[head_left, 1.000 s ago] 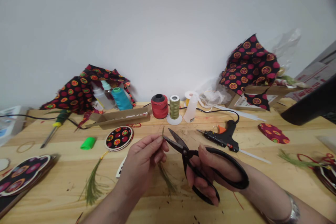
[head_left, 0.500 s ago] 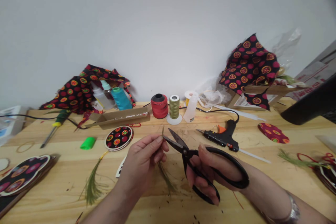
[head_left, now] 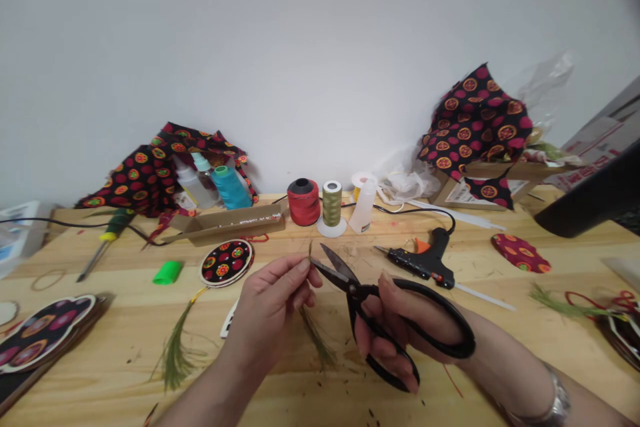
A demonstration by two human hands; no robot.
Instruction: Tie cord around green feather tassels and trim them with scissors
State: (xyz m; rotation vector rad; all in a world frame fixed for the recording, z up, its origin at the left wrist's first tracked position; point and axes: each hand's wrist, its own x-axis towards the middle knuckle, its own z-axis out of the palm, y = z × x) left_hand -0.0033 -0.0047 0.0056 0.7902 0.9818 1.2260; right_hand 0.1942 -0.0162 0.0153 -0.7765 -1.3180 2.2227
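My left hand is closed in a pinch on a green thread tassel. A short tuft sticks up above the fingertips, and the strands hang below the hand. My right hand grips black-handled scissors with its thumb and fingers through the loops. Their blades are apart, and the lower blade's tip reaches the tuft beside my left fingertips. Left of my hands lies a round ornament covered in patterned cloth, with a green tassel attached. A white-edged piece is partly hidden behind my left hand.
Behind my hands stand a red thread cone, an olive thread spool and a white plastic cone. A black glue gun lies to the right. At the left are a screwdriver, a green cap and a cloth-covered piece.
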